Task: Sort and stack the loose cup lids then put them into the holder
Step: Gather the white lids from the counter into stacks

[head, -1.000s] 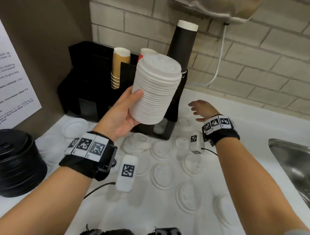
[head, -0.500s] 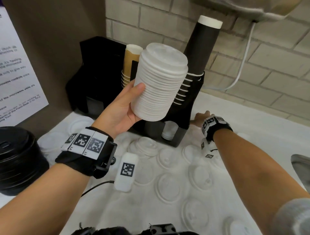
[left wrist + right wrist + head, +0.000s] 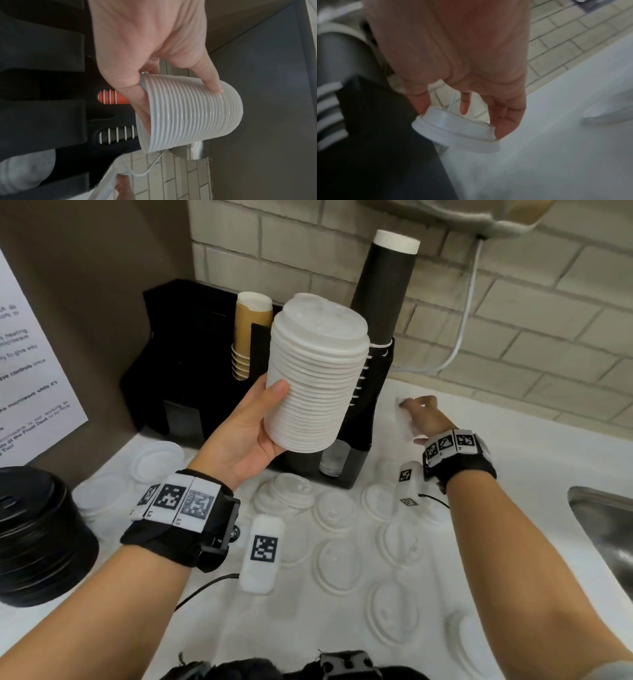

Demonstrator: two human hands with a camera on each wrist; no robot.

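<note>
The white table (image 3: pixel 513 460) runs back to a pale brick wall, with a steel sink (image 3: pixel 603 529) cut into its right edge and a black stack of lids (image 3: pixel 37 535) near its left edge. At the back stands the black holder (image 3: pixel 178 364), its slots carrying paper cups.

The left hand (image 3: pixel 239 436) is curled round a tall stack of white lids (image 3: pixel 315 378), held up in front of the holder, thumb on one side and fingers on the other. It looks light but loose; a grip low and around the ribbed sides should keep it from fanning apart.

Loose lids (image 3: pixel 339 566) lie scattered across the middle of the table, thin, springy and probably slippery. The right hand (image 3: pixel 453 83), near the back edge beside the holder, pinches a single lid (image 3: pixel 455 132) by its rim, tilted.
</note>
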